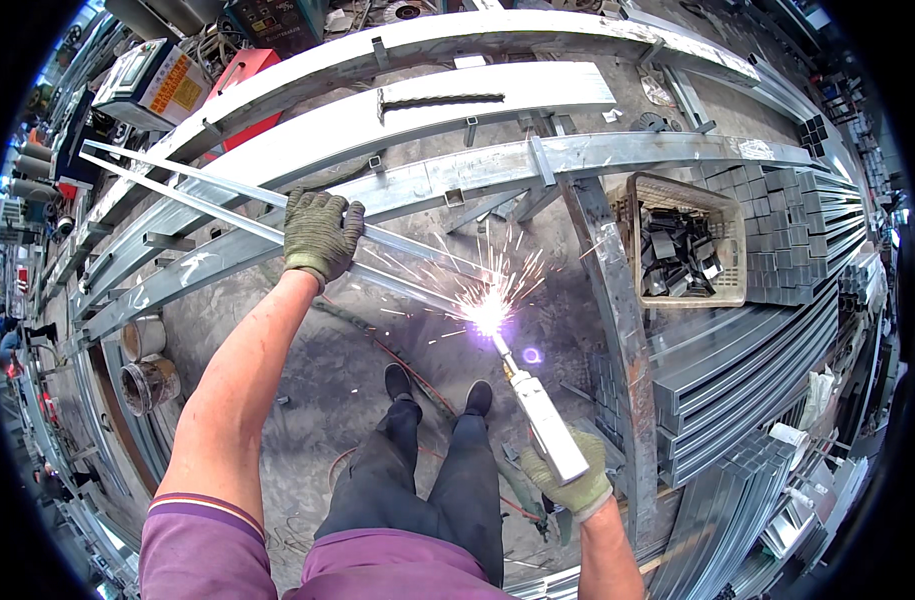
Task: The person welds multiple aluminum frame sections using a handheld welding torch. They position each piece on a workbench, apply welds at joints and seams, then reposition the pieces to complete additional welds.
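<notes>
My left hand (322, 235), in a green knit work glove, is closed over a long, narrow metal frame. The frame's two thin bars (192, 207) meet at the far left and rest across steel beams. In my right hand (574, 473), gloved alike, is a white welding gun (549, 424) with a brass-coloured nozzle. Its tip points up and left at the frame's near right end. A bright flash (488, 314) with flying sparks covers the spot where the tip and bars come together, so the joint itself is hidden.
Long steel beams (447, 172) run across in front of me. A plastic crate (692, 291) of dark metal offcuts stands right, beside stacked square tubes (777, 235). A twisted rod (442, 99) lies on a flat beam. Hoses (392, 358) trail near my feet; buckets (147, 385) stand left.
</notes>
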Action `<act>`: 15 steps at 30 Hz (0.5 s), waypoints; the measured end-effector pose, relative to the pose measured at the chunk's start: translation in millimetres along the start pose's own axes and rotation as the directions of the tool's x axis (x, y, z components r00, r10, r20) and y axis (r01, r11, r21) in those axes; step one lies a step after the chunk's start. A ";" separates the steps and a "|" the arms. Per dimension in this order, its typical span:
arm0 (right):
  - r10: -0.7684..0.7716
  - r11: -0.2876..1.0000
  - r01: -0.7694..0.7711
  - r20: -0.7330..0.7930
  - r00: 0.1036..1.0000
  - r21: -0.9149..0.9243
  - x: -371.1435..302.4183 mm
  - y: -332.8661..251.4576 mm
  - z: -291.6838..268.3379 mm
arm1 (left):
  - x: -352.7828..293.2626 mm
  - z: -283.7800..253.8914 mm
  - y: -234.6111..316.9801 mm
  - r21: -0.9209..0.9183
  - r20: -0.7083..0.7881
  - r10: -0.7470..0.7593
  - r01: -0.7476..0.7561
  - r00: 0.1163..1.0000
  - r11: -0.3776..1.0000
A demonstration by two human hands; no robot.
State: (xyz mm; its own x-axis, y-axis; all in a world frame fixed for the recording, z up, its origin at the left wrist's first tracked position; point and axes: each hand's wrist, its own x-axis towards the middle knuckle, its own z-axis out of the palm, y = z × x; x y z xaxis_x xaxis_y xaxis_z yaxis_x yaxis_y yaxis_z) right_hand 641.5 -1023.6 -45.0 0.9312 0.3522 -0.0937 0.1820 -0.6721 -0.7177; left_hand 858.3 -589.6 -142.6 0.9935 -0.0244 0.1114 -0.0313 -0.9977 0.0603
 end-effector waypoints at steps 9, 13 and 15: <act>0.011 1.000 -0.011 0.029 1.000 0.009 -1.2 2.0 -2.9 | -0.1 -0.7 1.3 -0.009 -0.009 -0.003 0.003 1.000 1.000; 0.025 0.999 -0.026 0.006 1.000 0.023 -0.3 0.9 -1.6 | -0.8 1.1 0.5 -0.006 -0.021 -0.004 0.004 1.000 1.000; 0.034 0.999 -0.034 0.006 0.999 0.023 -0.3 -0.6 -1.4 | 0.0 0.3 0.2 -0.007 0.005 -0.015 0.015 1.000 1.000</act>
State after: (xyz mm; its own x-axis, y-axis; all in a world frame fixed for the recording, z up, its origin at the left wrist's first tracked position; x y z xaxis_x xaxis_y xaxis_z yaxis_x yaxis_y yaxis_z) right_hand 641.6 -1024.2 -43.6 0.9350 0.3330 -0.1219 0.1429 -0.6685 -0.7298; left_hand 858.4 -589.8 -142.9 0.9944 -0.0099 0.1052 -0.0172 -0.9975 0.0691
